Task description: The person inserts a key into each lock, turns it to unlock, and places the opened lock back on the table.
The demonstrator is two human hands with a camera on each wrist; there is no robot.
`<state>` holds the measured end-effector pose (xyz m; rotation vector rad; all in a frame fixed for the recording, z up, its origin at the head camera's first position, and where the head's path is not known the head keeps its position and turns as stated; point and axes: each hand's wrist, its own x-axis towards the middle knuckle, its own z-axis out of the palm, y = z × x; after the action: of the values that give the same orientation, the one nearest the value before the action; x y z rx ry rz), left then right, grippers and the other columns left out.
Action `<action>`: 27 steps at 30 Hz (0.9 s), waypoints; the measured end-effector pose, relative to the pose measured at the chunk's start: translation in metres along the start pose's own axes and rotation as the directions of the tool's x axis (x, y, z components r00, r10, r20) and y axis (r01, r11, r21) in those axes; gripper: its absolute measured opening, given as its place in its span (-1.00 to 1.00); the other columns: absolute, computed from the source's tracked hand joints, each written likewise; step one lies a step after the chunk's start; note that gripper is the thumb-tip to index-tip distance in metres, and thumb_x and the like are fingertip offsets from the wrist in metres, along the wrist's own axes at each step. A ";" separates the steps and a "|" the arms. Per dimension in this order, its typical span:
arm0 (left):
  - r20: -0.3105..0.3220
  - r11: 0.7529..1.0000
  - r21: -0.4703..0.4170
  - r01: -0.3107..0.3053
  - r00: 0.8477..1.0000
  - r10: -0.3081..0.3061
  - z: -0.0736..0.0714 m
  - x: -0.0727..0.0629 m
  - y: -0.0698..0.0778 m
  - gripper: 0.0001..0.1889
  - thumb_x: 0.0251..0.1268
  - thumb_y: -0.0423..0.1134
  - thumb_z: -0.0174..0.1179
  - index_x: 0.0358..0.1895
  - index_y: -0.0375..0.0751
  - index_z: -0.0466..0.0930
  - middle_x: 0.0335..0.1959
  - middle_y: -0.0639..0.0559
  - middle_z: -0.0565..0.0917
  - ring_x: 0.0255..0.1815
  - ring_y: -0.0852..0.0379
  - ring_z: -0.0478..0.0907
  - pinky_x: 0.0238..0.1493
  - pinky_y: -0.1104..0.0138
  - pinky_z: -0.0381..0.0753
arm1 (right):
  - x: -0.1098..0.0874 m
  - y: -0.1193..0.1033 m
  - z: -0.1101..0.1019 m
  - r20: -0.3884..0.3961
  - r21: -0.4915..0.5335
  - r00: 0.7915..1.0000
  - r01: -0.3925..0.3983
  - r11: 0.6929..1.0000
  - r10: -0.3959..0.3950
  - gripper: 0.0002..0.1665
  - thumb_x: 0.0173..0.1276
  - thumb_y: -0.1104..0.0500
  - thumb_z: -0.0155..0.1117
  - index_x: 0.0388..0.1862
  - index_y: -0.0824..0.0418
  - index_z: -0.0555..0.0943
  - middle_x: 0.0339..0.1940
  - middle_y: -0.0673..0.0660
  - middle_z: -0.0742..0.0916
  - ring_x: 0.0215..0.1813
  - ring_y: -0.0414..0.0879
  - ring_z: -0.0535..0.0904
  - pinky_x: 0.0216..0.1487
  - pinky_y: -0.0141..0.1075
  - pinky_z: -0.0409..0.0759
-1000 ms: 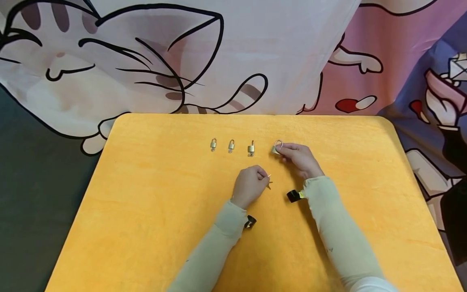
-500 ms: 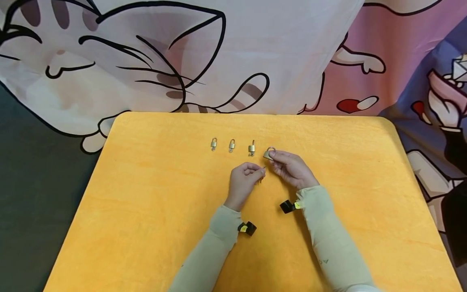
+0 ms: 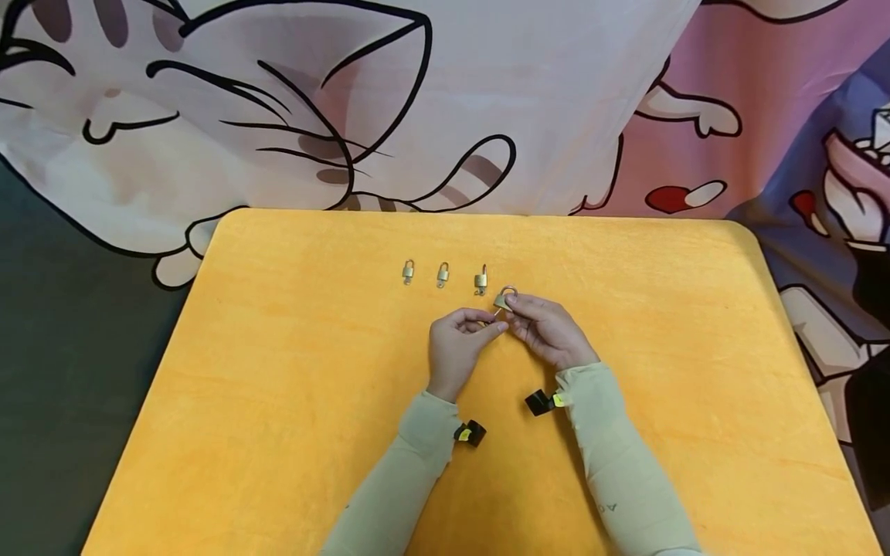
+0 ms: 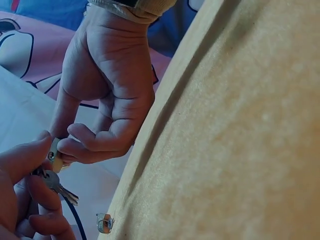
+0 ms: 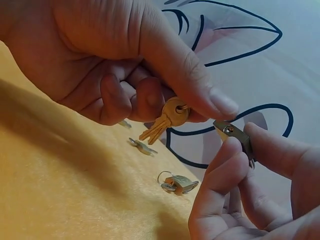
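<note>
Between right thumb and fingers, my right hand pinches a small brass padlock, its shackle pointing away from me. The padlock's keyhole faces the left hand in the right wrist view. My left hand pinches a key, of which a thin bit shows in the head view, close to the padlock's bottom. Two or more other keys dangle from the same ring below the left thumb, seen also as keys in the left wrist view. The left thumb hides most of the pinched key.
Three more padlocks lie in a row to the far left of the hands: a left padlock, a middle padlock and a right padlock with keys attached. The yellow table ends at a cartoon-printed curtain.
My right hand has brought the padlock left and nearer to me. The left hand has turned and shifted slightly left, so its key now points at the padlock's bottom.
</note>
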<state>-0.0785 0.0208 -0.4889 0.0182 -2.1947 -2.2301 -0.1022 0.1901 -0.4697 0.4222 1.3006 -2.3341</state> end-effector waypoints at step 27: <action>0.011 0.983 0.172 -0.070 0.998 0.069 -0.002 -0.002 -0.002 -0.84 0.02 -0.20 0.58 -0.38 -0.10 0.78 -0.65 0.08 0.62 -0.66 0.18 0.47 -0.65 0.41 0.38 | -0.001 0.003 0.002 -0.091 -0.268 0.984 0.123 0.955 -0.153 -0.88 0.41 0.25 0.36 -0.33 0.14 0.77 -0.45 0.04 0.72 -0.43 -0.24 0.56 -0.38 -0.47 0.57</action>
<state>-0.0766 0.0190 -0.4909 -0.0611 -2.3452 -2.0014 -0.1000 0.1871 -0.4698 0.3906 1.7166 -2.2322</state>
